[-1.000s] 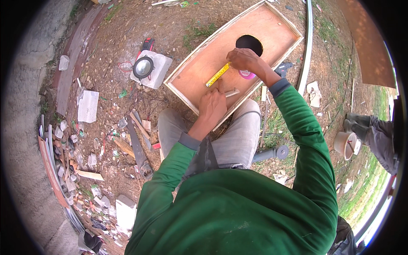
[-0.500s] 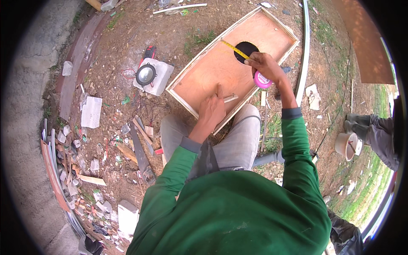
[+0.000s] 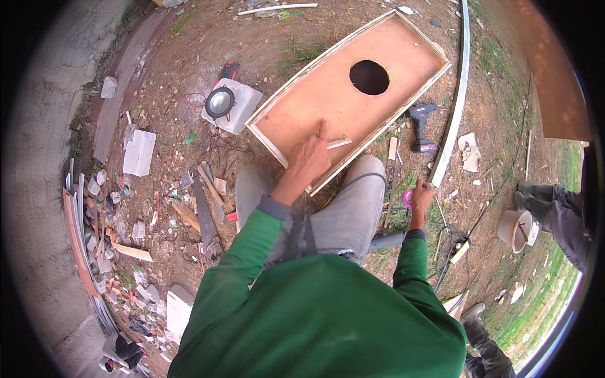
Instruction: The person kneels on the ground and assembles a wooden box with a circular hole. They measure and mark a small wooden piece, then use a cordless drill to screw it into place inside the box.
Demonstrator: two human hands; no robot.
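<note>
A shallow plywood box [image 3: 296, 107] with a raised wooden rim lies slanted before my knees. A round dark hole [image 3: 369, 77] is cut through its panel. My left hand [image 3: 309, 157] rests on the near part of that panel, index finger stretched out and its tip on the wood; the other fingers curl under. Beside it lies a short wood strip [image 3: 339, 144], one end close to the knuckles; I cannot tell whether the hand touches it. Low on the right, my right hand [image 3: 422, 198] is closed round a pink tape measure [image 3: 408, 200], partly hidden, with no yellow blade showing.
Right of the box are a cordless drill [image 3: 421, 126] and a long pale bar [image 3: 455, 101]. At left a round speaker [image 3: 220, 102] sits on a pale block [image 3: 242, 104]; a handsaw [image 3: 205, 214] lies among rubble. A bucket [image 3: 512, 230] stands near another person's legs [image 3: 554, 214].
My right hand has left the hole and moved down and right with the tape measure; its yellow blade no longer shows. The left hand stays nearly in place. The drill is now uncovered.
</note>
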